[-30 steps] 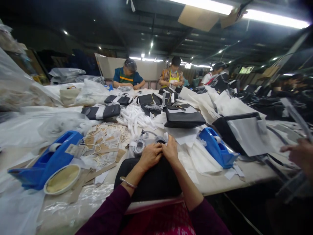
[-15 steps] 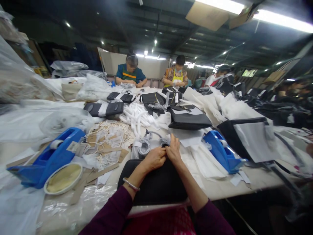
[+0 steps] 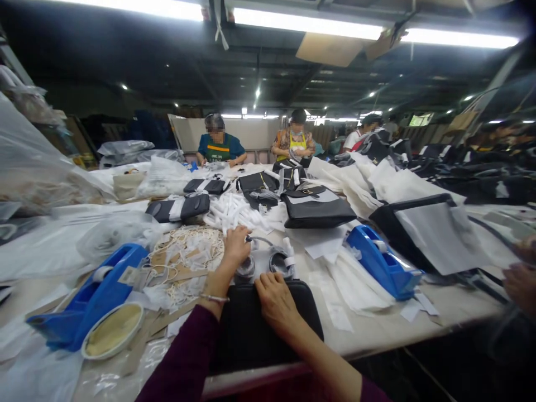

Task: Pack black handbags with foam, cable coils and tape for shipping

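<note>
A black bag [image 3: 240,335] lies flat on the table in front of me. My right hand [image 3: 276,298] rests on it, fingers laid over its far edge and holding nothing that shows. Beyond that edge stand two ring-like coiled parts in clear wrap, the right one [image 3: 280,261] in plain sight and the left one [image 3: 245,269] partly behind my left arm. My left hand [image 3: 237,244] reaches past the bag to the near side of a heap of white tubes [image 3: 234,209]. Its fingers are apart and seem to hold nothing; their tips are partly hidden.
Blue tape dispensers stand at left [image 3: 90,296] and right [image 3: 383,265]. Nearer left are a bowl of yellowish paste [image 3: 113,330] and a heap of tags with strings [image 3: 184,257]. Black bags [image 3: 318,209] and white sheets [image 3: 355,279] lie beyond. A co-worker's hand [image 3: 519,279] shows at far right.
Both hands were together at the right coiled part. My left hand has moved left and forward to the white tubes; my right hand has dropped onto the bag. The camera view has tilted up.
</note>
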`<act>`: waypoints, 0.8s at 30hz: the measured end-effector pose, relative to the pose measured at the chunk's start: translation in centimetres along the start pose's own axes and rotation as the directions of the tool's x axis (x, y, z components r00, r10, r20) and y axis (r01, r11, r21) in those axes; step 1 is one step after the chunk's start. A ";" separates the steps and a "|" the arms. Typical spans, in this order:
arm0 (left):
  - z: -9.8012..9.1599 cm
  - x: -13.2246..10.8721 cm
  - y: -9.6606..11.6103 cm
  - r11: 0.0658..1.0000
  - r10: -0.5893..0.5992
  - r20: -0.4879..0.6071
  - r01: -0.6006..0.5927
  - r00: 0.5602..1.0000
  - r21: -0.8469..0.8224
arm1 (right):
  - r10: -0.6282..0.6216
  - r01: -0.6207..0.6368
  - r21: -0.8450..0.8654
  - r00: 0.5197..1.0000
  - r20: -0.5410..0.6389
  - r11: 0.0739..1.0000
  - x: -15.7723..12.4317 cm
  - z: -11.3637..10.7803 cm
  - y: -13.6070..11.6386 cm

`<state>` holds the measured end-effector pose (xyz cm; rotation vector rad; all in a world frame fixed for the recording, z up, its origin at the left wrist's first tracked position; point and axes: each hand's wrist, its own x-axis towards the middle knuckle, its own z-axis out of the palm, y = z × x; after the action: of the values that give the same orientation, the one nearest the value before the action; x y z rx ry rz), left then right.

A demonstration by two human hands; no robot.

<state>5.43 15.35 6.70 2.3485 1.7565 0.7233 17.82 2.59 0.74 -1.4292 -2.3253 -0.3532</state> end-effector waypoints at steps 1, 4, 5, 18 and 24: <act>0.1 1.3 -0.4 1.000 -0.006 0.082 0.004 0.997 0.028 | 0.006 -0.006 0.001 1.000 0.000 1.000 0.0 -0.1 0.0; 0.4 3.9 -1.0 0.995 -0.052 0.243 0.030 0.969 0.095 | 0.019 -0.019 0.016 1.000 -0.008 1.000 -0.1 0.0 0.1; 0.4 4.3 -1.0 0.990 -0.086 0.278 0.050 0.957 0.135 | 0.017 -0.016 0.019 1.000 -0.012 1.000 -0.2 0.0 0.1; 1.6 0.4 4.2 0.915 0.120 0.146 -0.166 0.982 0.367 | 0.027 -0.024 0.055 0.999 -0.044 0.998 -0.3 -0.7 0.4; 5.5 1.2 2.9 0.925 0.093 0.309 -0.197 0.946 0.325 | 0.058 -0.031 0.310 0.995 -0.078 0.950 0.0 -1.6 0.7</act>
<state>10.64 16.57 3.28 2.6674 1.7077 0.0626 18.73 2.31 2.17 -1.2832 -2.1606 -0.0324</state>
